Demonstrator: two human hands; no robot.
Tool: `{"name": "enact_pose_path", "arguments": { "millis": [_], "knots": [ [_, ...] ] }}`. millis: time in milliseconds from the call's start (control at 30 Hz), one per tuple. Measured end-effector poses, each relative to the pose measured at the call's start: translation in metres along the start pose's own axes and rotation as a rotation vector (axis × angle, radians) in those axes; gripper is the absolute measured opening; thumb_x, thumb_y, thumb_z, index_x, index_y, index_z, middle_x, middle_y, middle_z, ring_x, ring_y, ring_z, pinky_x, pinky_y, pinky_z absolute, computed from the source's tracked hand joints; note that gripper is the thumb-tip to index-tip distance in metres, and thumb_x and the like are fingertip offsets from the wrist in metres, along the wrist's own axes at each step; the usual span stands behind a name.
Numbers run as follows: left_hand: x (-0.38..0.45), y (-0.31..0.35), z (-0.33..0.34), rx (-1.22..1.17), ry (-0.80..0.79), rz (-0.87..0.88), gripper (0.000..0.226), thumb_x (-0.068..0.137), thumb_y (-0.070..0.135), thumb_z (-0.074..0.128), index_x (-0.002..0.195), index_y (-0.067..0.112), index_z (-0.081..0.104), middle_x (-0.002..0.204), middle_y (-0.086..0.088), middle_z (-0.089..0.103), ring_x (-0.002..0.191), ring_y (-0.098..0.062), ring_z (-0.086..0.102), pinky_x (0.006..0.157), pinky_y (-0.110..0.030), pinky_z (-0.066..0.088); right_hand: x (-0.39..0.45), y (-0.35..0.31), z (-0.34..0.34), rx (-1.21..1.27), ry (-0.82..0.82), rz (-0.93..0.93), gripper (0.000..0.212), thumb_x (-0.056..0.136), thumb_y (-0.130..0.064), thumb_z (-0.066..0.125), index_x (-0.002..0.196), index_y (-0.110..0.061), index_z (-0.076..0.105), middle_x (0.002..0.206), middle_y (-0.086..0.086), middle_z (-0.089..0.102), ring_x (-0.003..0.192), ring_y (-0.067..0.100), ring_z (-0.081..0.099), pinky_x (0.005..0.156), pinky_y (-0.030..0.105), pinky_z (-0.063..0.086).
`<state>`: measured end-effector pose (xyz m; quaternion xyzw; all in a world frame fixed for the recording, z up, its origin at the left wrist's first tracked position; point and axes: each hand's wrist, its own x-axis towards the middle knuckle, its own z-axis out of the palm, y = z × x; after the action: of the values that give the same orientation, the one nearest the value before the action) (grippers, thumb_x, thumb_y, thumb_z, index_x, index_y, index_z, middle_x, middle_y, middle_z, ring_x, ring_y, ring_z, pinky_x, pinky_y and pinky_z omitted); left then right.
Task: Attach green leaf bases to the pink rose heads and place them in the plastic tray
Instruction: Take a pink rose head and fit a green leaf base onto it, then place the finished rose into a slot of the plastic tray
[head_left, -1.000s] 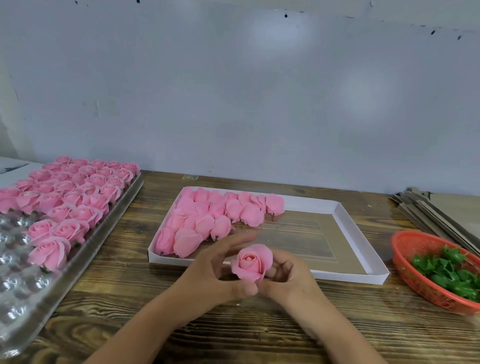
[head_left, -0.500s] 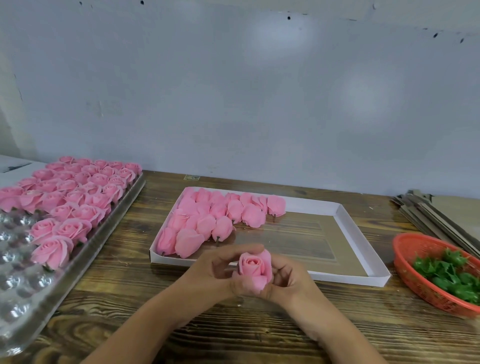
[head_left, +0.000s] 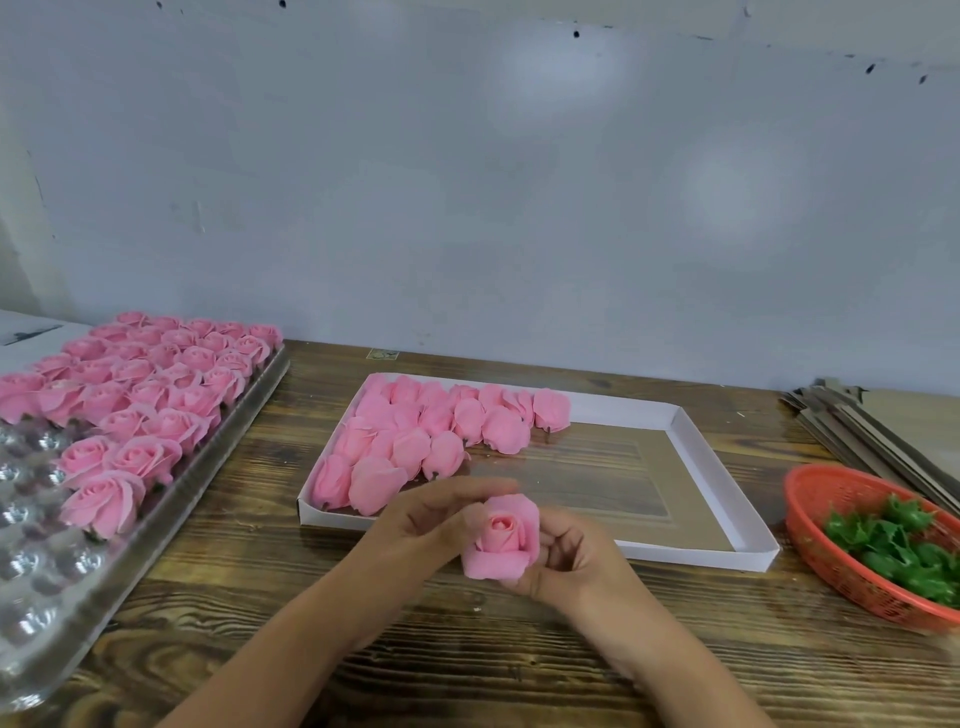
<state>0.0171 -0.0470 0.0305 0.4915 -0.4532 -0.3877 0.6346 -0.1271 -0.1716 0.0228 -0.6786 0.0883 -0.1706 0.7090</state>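
Note:
Both hands hold one pink rose head (head_left: 503, 538) above the wooden table, just in front of the white box. My left hand (head_left: 421, 535) pinches its upper petals from the left with thumb and fingers. My right hand (head_left: 571, 558) curls round its base from the right; any leaf base under it is hidden. Loose pink rose heads (head_left: 426, 441) lie in the white cardboard box (head_left: 701, 467). Finished roses (head_left: 150, 389) fill the far rows of the clear plastic tray (head_left: 36, 587) at the left. Green leaf bases (head_left: 898, 543) sit in an orange basket (head_left: 821, 540).
A stack of flat cardboard sheets (head_left: 878, 421) lies at the back right beside the basket. A grey wall runs behind the table. Bare wooden tabletop (head_left: 467, 665) shows between the tray, the box and my forearms.
The rose has been turned between my hands and a lower petal now folds outward. My left fingers have closed from spread onto its top. The view has shifted slightly.

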Motion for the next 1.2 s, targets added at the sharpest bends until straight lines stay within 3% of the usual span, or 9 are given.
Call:
{"name": "enact_pose_path", "arguments": {
  "millis": [133, 300, 467, 633, 800, 900, 1033, 1200],
  "knots": [
    [0.0, -0.001, 0.001, 0.059, -0.042, 0.08, 0.026, 0.087, 0.043, 0.074, 0.106, 0.026, 0.079, 0.126, 0.004, 0.07, 0.126, -0.013, 0.059, 0.093, -0.019, 0.051, 0.0, 0.002, 0.001, -0.073, -0.028, 0.011, 0.036, 0.089, 0.001, 0.068, 0.124, -0.008, 0.066, 0.118, 0.013, 0.071, 0.112, 0.028, 0.067, 0.098, 0.044, 0.053],
    [0.0, 0.0, -0.003, 0.039, -0.05, 0.065, 0.024, 0.09, 0.033, 0.07, 0.109, 0.022, 0.079, 0.128, 0.001, 0.069, 0.128, -0.013, 0.059, 0.095, -0.018, 0.05, 0.0, 0.001, 0.001, 0.037, -0.033, -0.004, 0.035, 0.087, -0.002, 0.069, 0.121, -0.009, 0.067, 0.115, 0.016, 0.072, 0.108, 0.026, 0.068, 0.091, 0.031, 0.054],
    [0.002, -0.002, -0.003, 0.052, -0.098, 0.026, 0.038, 0.093, 0.041, 0.067, 0.126, 0.024, 0.07, 0.128, -0.005, 0.07, 0.12, -0.025, 0.064, 0.093, -0.032, 0.056, 0.001, 0.002, -0.001, 0.119, -0.039, -0.009, 0.043, 0.081, -0.018, 0.08, 0.122, -0.013, 0.068, 0.118, 0.012, 0.071, 0.111, 0.024, 0.066, 0.093, 0.03, 0.052],
    [0.003, -0.004, -0.005, 0.119, -0.085, 0.041, 0.047, 0.088, 0.047, 0.072, 0.133, 0.036, 0.063, 0.135, 0.004, 0.065, 0.127, -0.015, 0.059, 0.095, -0.023, 0.052, 0.003, 0.004, -0.007, 0.224, 0.034, -0.005, 0.056, 0.07, -0.033, 0.088, 0.12, -0.015, 0.07, 0.113, 0.012, 0.072, 0.106, 0.022, 0.067, 0.088, 0.029, 0.055],
    [0.004, -0.011, -0.003, 0.263, -0.032, 0.027, 0.054, 0.081, 0.042, 0.082, 0.132, 0.038, 0.062, 0.136, 0.008, 0.064, 0.128, -0.015, 0.058, 0.105, -0.045, 0.05, 0.004, 0.009, -0.009, 0.187, 0.087, -0.065, 0.055, 0.073, -0.029, 0.086, 0.122, -0.013, 0.068, 0.12, 0.019, 0.068, 0.117, 0.036, 0.062, 0.103, 0.05, 0.048],
    [0.004, -0.012, -0.003, 0.304, 0.029, 0.015, 0.051, 0.078, 0.046, 0.082, 0.126, 0.04, 0.066, 0.126, 0.007, 0.07, 0.121, -0.016, 0.063, 0.102, -0.043, 0.052, 0.005, 0.012, -0.008, 0.061, 0.138, -0.072, 0.048, 0.073, -0.026, 0.083, 0.119, -0.016, 0.07, 0.118, 0.019, 0.069, 0.117, 0.039, 0.061, 0.107, 0.06, 0.042],
    [0.005, -0.013, -0.005, 0.364, 0.11, 0.004, 0.048, 0.075, 0.035, 0.087, 0.115, 0.053, 0.067, 0.116, 0.014, 0.073, 0.113, -0.013, 0.065, 0.095, -0.033, 0.057, 0.004, 0.01, -0.004, -0.116, 0.171, -0.09, 0.039, 0.076, -0.024, 0.08, 0.114, -0.021, 0.073, 0.115, 0.009, 0.072, 0.113, 0.029, 0.064, 0.105, 0.055, 0.045],
    [0.005, -0.018, -0.009, 0.383, 0.136, 0.003, 0.043, 0.075, 0.03, 0.088, 0.112, 0.046, 0.07, 0.114, 0.011, 0.073, 0.111, -0.013, 0.067, 0.096, -0.035, 0.056, 0.002, 0.01, -0.005, -0.116, 0.152, -0.057, 0.04, 0.079, -0.012, 0.079, 0.116, -0.024, 0.071, 0.113, 0.006, 0.073, 0.11, 0.023, 0.067, 0.098, 0.04, 0.052]
  ]
}}
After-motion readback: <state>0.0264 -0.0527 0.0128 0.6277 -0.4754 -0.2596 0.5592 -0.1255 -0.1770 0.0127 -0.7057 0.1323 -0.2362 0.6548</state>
